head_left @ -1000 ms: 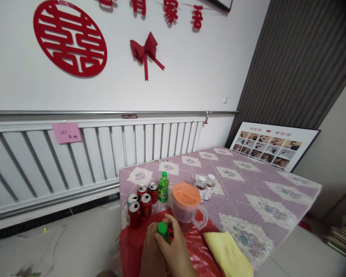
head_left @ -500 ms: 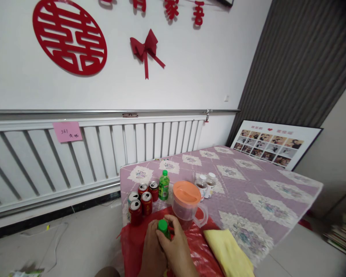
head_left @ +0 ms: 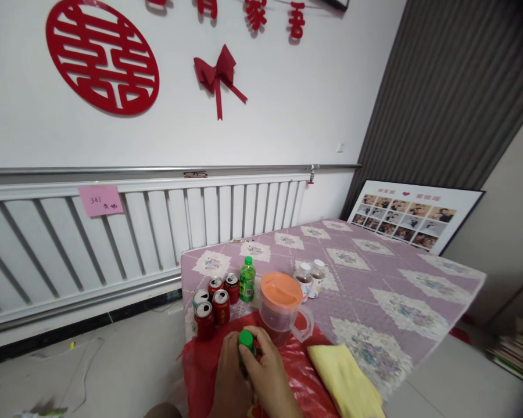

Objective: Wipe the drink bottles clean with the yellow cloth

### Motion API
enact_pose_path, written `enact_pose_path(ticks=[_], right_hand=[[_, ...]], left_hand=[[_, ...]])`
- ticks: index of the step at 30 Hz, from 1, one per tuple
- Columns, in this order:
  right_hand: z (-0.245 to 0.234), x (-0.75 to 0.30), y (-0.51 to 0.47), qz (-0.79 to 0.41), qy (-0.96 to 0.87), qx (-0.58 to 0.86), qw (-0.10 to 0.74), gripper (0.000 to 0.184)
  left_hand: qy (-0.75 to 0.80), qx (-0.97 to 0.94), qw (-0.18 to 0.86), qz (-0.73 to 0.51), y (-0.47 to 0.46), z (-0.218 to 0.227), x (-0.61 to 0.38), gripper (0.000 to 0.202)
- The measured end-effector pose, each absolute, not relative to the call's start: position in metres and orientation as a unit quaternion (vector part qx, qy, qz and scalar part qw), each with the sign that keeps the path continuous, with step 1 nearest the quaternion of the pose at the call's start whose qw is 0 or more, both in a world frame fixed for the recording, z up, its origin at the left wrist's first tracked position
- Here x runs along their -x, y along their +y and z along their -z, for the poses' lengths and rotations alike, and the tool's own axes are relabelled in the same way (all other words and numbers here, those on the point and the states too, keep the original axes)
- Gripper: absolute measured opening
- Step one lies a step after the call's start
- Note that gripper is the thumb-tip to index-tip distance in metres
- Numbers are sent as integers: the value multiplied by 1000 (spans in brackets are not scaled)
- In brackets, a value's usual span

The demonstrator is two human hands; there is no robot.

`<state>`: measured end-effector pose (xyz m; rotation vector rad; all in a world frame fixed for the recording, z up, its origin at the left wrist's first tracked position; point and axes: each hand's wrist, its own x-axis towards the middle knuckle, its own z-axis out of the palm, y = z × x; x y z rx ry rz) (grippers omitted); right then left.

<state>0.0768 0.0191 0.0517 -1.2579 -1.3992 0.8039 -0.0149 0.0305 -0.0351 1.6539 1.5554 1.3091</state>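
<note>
At the bottom of the view both my hands close round a small green bottle (head_left: 246,339) with a green cap, held upright over a red plastic sheet (head_left: 303,377). My left hand (head_left: 229,380) wraps the bottle's body. My right hand (head_left: 270,380) has its fingers curled at the cap. Just beyond stands a clear jug with an orange lid (head_left: 281,299). Several red cans (head_left: 213,302) stand to the left of it, with a second green bottle (head_left: 246,281) behind them.
Two small white-capped bottles (head_left: 310,277) stand behind the jug. A yellow cloth (head_left: 344,380) lies at the near right on the purple patterned tablecloth (head_left: 375,278). A white radiator (head_left: 135,232) lines the wall; a photo board (head_left: 412,215) leans at the right.
My hands and the green bottle stay almost where they were; my right fingers have shifted slightly round the cap. The view has drifted a little.
</note>
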Motion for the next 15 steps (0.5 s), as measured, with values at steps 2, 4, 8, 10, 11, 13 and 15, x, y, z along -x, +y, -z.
enact_pose_path(ticks=[2,4,8,10,11,13,15], right_hand=[[-52,-80,21,-373,-552,513,542,24],[-50,-86,24,-424,-491,504,570,29],[-35,-103,29,-436,-419,518,605,37],[-24,-115,27,-388,-447,553,586,36],[-17,-121,24,-360,-468,572,570,37],[-3,-134,17,-310,-502,606,534,39],[8,-148,8,-280,-519,631,504,40]], left_hand=[[573,-609,250,-488,31,33,15,40],[572,-608,243,-494,30,31,15,46],[570,-609,226,-503,29,27,16,52],[566,-614,221,-504,29,26,17,51],[564,-616,218,-505,28,26,17,50],[563,-618,210,-506,28,27,18,49],[563,-622,205,-504,27,27,19,46]])
